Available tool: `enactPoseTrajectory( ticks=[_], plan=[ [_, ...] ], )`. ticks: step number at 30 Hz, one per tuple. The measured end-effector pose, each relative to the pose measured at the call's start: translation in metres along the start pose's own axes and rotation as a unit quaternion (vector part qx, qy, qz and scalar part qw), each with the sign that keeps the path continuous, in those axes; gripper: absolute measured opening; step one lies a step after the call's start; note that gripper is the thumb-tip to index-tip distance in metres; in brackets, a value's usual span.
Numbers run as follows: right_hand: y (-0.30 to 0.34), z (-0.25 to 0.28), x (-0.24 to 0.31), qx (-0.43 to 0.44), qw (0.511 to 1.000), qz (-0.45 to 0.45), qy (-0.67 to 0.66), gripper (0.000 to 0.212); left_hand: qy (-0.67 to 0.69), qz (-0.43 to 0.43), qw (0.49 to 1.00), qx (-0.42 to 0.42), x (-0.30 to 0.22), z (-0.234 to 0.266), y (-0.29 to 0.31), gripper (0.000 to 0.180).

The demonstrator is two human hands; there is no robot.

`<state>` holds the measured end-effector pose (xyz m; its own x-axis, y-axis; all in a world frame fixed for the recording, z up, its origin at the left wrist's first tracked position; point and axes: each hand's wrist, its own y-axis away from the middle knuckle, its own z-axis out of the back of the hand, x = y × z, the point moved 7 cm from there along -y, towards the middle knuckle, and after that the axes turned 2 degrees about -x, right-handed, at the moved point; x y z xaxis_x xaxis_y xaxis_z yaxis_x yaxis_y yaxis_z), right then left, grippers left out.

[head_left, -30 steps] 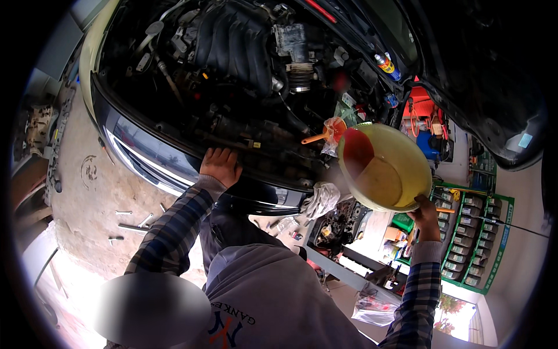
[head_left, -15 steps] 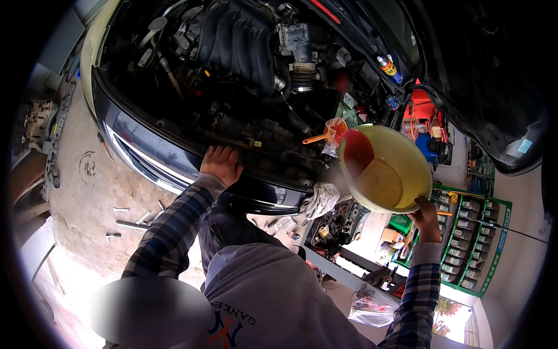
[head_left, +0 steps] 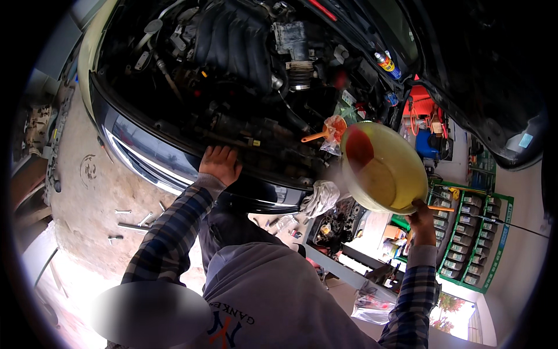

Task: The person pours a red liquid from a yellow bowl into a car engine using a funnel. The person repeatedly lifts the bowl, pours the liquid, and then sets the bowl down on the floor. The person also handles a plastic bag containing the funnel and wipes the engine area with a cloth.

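Observation:
My right hand [head_left: 422, 218] grips the lower right rim of a large pale yellow-green basin [head_left: 407, 189], with fingers closed on it. The basin is held tilted beside the engine bay, so its inside shows. A red patch lies on the inner left side; whether it is liquid or an object I cannot tell. My left hand [head_left: 221, 166] is bent over the front edge of the car [head_left: 174, 144], fingers curled onto it. Left of the basin, an orange-handled tool [head_left: 314, 137] is partly covered by clear plastic. The engine [head_left: 232, 43] is exposed under the raised hood.
A spray can [head_left: 387, 65] stands at the engine bay's right edge. Crumpled whitish plastic [head_left: 319, 198] hangs near the bumper's right end. Several wrenches [head_left: 135, 225] lie on the floor at left. A green rack of small bins [head_left: 471, 232] stands at right.
The basin has turned slightly in my right hand, its far rim rising a little and its right side shifting left. My left hand stays on the car's edge.

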<state>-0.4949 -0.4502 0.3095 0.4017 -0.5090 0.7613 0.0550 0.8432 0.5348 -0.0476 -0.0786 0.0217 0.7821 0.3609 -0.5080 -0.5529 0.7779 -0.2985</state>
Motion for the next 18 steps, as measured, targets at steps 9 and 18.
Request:
enactPoseTrajectory(
  ticks=[9, 18],
  plan=[
    [0.032, 0.011, -0.057, -0.06, 0.993, 0.002, -0.102, 0.022, -0.005, -0.006, 1.0, -0.006, -0.005, 0.004, -0.005, 0.03],
    [0.075, 0.039, -0.142, -0.058, 0.977, 0.0, -0.204, 0.031, -0.055, -0.016, 0.998, -0.01, -0.013, 0.002, -0.008, 0.032]
  ],
)
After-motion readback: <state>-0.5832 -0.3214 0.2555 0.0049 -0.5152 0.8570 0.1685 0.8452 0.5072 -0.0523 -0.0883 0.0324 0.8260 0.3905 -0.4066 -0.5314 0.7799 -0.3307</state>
